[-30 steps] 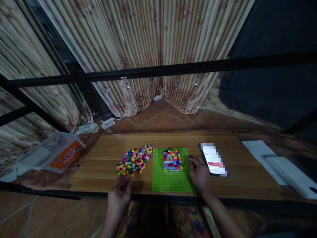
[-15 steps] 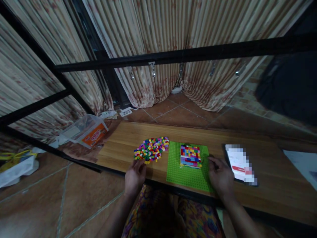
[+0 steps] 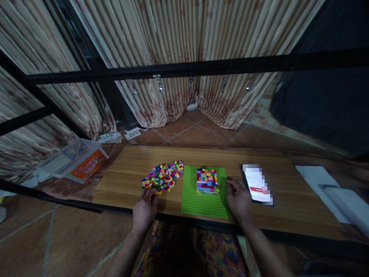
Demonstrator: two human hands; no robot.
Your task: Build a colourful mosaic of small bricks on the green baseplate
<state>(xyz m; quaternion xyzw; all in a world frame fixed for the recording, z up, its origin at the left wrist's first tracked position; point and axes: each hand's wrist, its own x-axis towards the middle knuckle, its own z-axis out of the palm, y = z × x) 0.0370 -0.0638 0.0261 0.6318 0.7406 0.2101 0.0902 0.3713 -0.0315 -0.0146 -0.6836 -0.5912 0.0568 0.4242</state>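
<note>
A loose pile of small multicoloured building bricks (image 3: 165, 175) lies on the wooden table. At its near left edge rests my left hand (image 3: 145, 207), with its fingers curled together against the bricks; whatever is between the fingertips is hidden. To the right of the pile lies a green studded baseplate (image 3: 198, 206). A square block built of bricks (image 3: 206, 180), in mixed colours, stands on its upper middle part. Over the right edge of the baseplate is my right hand (image 3: 239, 200), closed with thumb and forefinger near each other, apart from the block. Anything in that pinch is too small to tell.
A phone (image 3: 256, 182) with a lit, partly blurred screen lies right of my right hand. White paper (image 3: 319, 188) is at the table's right end. A clear plastic box (image 3: 77, 159) with an orange label stands at the left. A black metal bar (image 3: 173, 71) crosses beyond the table.
The view has turned to the right, so everything sits farther left in the picture. Both hands keep nearly the same places by the pile and the baseplate. The block looks unchanged.
</note>
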